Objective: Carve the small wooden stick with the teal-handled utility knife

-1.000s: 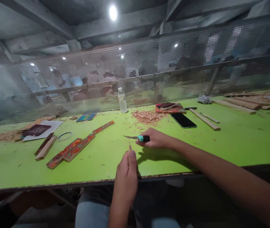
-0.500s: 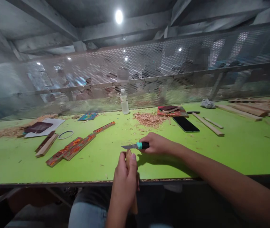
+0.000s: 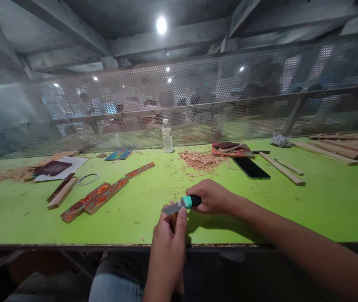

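My left hand (image 3: 168, 239) is closed around a narrow wooden piece (image 3: 173, 218) at the table's front edge; much of the piece is hidden by the fingers. My right hand (image 3: 208, 196) grips the black and teal handle of a knife (image 3: 189, 202). Its grey blade points left and lies across the top of the wooden piece, beside my left thumb. Beyond my hands is a pile of wood shavings (image 3: 201, 161) on the green table (image 3: 245, 218).
Patterned strips (image 3: 103, 197), wood blocks (image 3: 62, 193) and a ring (image 3: 88, 179) lie left. A bottle (image 3: 167, 136) stands before the mesh screen (image 3: 135, 109). Right are a phone (image 3: 251, 167), a hammer (image 3: 281, 167), a crumpled ball (image 3: 280, 141) and wooden sticks (image 3: 326, 153).
My right hand and the knife have moved slightly down, with the blade now lower over the wooden piece and close to my left thumb. The view has shifted slightly.
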The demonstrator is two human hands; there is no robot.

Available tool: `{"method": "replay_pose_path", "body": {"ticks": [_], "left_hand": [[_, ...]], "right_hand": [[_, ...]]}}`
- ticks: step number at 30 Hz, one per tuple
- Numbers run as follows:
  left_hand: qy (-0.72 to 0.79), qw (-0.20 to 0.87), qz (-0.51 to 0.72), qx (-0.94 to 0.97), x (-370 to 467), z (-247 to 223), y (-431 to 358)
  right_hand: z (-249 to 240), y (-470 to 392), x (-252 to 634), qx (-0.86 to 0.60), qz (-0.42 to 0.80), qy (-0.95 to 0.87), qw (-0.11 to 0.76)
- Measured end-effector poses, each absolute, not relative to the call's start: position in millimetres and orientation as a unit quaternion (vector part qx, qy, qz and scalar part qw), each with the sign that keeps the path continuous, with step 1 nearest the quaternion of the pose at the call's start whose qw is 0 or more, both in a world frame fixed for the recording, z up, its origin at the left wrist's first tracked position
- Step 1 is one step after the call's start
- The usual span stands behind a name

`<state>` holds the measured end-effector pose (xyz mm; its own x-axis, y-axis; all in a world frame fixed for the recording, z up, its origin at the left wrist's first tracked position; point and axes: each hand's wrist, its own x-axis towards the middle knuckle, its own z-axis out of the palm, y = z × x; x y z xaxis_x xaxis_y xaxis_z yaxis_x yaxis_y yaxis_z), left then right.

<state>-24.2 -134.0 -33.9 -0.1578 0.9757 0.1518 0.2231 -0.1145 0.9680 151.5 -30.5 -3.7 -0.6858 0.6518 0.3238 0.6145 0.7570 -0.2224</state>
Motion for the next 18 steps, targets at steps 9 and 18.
{"method": "replay_pose_path", "body": {"ticks": [9, 18], "left_hand": [[0.599, 0.295, 0.493, 0.558, -22.2, -29.9, -135.5], [0.590, 0.303, 0.494, 0.562, -24.0, -32.0, -133.3]], "right_hand": [[-6.6, -35.1, 147.5, -0.378, -0.020, -0.902, 0.207], [-10.5, -32.2, 146.7, -0.447, -0.061, -0.872, 0.192]]}}
